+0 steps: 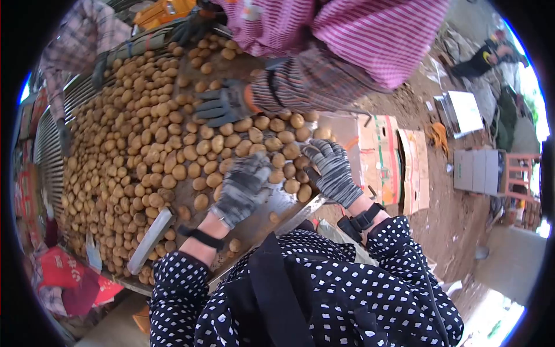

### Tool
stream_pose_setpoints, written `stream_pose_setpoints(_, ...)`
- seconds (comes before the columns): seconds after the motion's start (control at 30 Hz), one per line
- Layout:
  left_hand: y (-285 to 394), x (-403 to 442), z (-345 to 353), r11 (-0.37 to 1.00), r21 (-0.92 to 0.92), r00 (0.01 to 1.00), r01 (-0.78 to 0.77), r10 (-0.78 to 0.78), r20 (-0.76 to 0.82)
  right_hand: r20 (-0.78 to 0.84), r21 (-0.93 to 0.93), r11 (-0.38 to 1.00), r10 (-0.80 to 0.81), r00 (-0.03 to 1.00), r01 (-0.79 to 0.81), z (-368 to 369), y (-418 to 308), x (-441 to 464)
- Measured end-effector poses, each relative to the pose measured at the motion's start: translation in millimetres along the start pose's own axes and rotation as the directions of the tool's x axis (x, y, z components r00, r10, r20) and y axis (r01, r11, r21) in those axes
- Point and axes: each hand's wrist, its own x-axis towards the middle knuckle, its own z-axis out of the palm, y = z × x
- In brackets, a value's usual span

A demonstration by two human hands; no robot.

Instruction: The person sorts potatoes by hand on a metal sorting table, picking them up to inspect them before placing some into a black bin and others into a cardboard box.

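A thick layer of brown, potato-like potatoes (156, 153) covers the sorting table (283, 202) in front of me. My left hand (243, 188), in a grey striped knit glove, hovers low over the near potatoes, fingers bent and thumb apart. Nothing shows between its fingers and thumb. My right hand (332, 170), gloved alike, rests against the right end of the layer with its fingers spread. Several potatoes (295, 170) lie between my two hands, some touching the right fingertips. The undersides of both hands are hidden.
Opposite me, a co-worker's grey-gloved hand (225, 103) lies on the potatoes. Another person in a plaid sleeve (87, 34) stands at the far left. A metal bar (150, 242) stands at the near left. Cardboard boxes (378, 159) adjoin the table's right end.
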Motion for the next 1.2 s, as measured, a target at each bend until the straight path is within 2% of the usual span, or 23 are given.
stream_pose_setpoints(0.03, -16, -20, -6, 0.985, 0.168, 0.986, 0.040, -0.012, -0.166, 0.054, -0.008, 0.999, -0.051, 0.997, 0.052, 2, -4, 9)
stream_pose_setpoints(0.1, -55, -60, -19, 0.901, 0.202, 0.917, 0.383, -0.343, -0.205, 0.098, -0.058, 0.986, -0.153, 0.983, 0.159, 11, -15, 41)
stream_pose_setpoints(0.13, -69, -72, -22, 0.893, 0.205, 0.908, 0.401, -0.360, -0.213, 0.153, -0.119, 0.962, -0.228, 0.961, 0.247, 16, -20, 58)
stream_pose_setpoints(0.2, -91, -87, -23, 0.645, 0.257, 0.693, 0.719, -0.693, -0.200, 0.223, -0.189, 0.936, -0.253, 0.942, 0.296, 30, -31, 96)
stream_pose_setpoints(0.23, -92, -84, -26, 0.629, 0.198, 0.656, 0.752, -0.745, -0.125, 0.296, -0.169, 0.968, -0.131, 0.946, 0.187, 36, -34, 113)
stream_pose_setpoints(0.27, -91, -80, -24, 0.615, 0.185, 0.639, 0.767, -0.756, -0.137, 0.370, -0.160, 0.984, -0.012, 0.929, 0.076, 41, -39, 124)
stream_pose_setpoints(0.3, -81, -68, -23, 0.617, 0.174, 0.641, 0.767, -0.749, -0.168, 0.356, -0.168, 0.984, 0.005, 0.935, 0.059, 44, -40, 128)
stream_pose_setpoints(0.33, -72, -59, -22, 0.619, 0.164, 0.640, 0.768, -0.742, -0.200, 0.232, -0.285, 0.950, -0.061, 0.971, 0.127, 59, -35, 122)
stream_pose_setpoints(0.37, -68, -54, -13, 0.602, 0.147, 0.619, 0.785, -0.756, -0.214, 0.237, -0.277, 0.944, -0.114, 0.965, 0.180, 59, -33, 117)
stream_pose_setpoints(0.43, -61, -44, 7, 0.695, 0.166, 0.714, 0.700, -0.685, -0.145, 0.260, -0.255, 0.935, -0.181, 0.948, 0.248, 55, -24, 102)
stream_pose_setpoints(0.47, -54, -40, 10, 0.683, 0.155, 0.700, 0.714, -0.697, -0.154, 0.279, -0.241, 0.935, -0.189, 0.941, 0.259, 52, -18, 93)
stream_pose_setpoints(0.53, -38, -35, -1, 0.768, 0.127, 0.775, 0.627, -0.632, -0.004, 0.307, -0.254, 0.931, -0.179, 0.935, 0.262, 40, -11, 80)
stream_pose_setpoints(0.57, -39, -38, -6, 0.764, 0.120, 0.770, 0.635, -0.638, -0.009, 0.324, -0.262, 0.931, -0.162, 0.932, 0.253, 36, -7, 72)
stream_pose_setpoints(0.63, -46, -41, -14, 0.877, -0.027, 0.873, 0.480, -0.474, 0.118, 0.341, -0.273, 0.926, -0.159, 0.926, 0.260, 29, 1, 68)
stream_pose_setpoints(0.67, -61, -43, -13, 0.875, -0.030, 0.872, 0.483, -0.477, 0.108, 0.311, -0.275, 0.932, -0.147, 0.939, 0.237, 27, 4, 67)
stream_pose_setpoints(0.73, -106, -52, -10, 0.860, 0.109, 0.866, 0.499, -0.494, -0.075, 0.291, -0.279, 0.939, -0.119, 0.949, 0.203, 26, 7, 78)
stream_pose_setpoints(0.8, -139, -53, -25, 0.847, 0.130, 0.848, 0.515, -0.481, -0.223, 0.069, -0.267, 0.950, -0.149, 0.986, 0.162, 24, 11, 114)
stream_pose_setpoints(0.93, -121, -11, -36, 0.820, 0.231, 0.851, 0.524, -0.514, -0.106, 0.371, -0.176, 0.983, 0.108, 0.922, -0.044, 32, 12, 184)
stream_pose_setpoints(1.0, -98, 2, -17, 0.816, 0.229, 0.843, 0.530, -0.537, -0.038, 0.102, -0.303, 0.951, -0.027, 0.994, 0.056, 66, 29, 184)
stream_pose_setpoints(1.03, -84, 4, -11, 0.846, 0.178, 0.862, 0.502, -0.506, -0.026, 0.596, -0.422, 0.904, 0.335, 0.730, -0.070, 42, 8, 199)
stream_pose_setpoints(1.07, -72, 4, -8, 0.850, 0.181, 0.865, 0.495, -0.501, -0.016, 0.365, -0.430, 0.903, 0.196, 0.910, -0.022, 43, 11, 178)
stream_pose_setpoints(1.13, -54, 2, -6, 0.891, 0.174, 0.899, 0.420, -0.435, 0.056, 0.219, -0.380, 0.920, -0.015, 0.976, 0.100, 50, 26, 150)
stream_pose_setpoints(1.2, -43, 3, -5, 0.895, 0.163, 0.894, 0.415, -0.434, 0.108, 0.236, -0.338, 0.936, -0.021, 0.971, 0.102, 47, 30, 124)
